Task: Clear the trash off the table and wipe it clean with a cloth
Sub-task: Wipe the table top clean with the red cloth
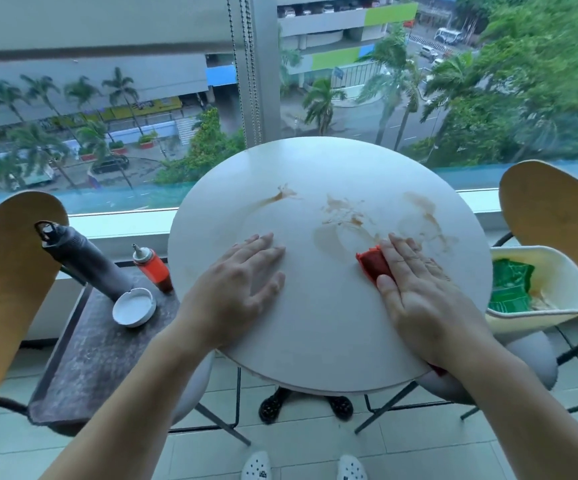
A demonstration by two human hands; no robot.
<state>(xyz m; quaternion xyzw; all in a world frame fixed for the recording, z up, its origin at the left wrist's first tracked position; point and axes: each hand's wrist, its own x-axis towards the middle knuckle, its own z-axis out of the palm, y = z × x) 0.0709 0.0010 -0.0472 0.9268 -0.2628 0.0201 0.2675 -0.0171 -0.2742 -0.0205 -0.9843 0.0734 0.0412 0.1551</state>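
My right hand (422, 289) lay flat, fingers spread, pressing a folded red cloth (374, 265) against the round white tabletop (315, 323); the cloth showed past the thumb and forefinger, not clenched, only held down by the palm. My left hand (242, 289) rested open and flat on the same tabletop, grasping nothing. Just beyond the cloth, brown smeared stains (346, 216) ran across the far half of the table. Off the right edge stood a cream plastic bin (557, 271) holding a crumpled green wrapper (509, 285). To the left, on a dark stone side surface (97, 351), I saw a dark grey flask (83, 258), an orange squeeze bottle (152, 268) and a white round ashtray (134, 307).
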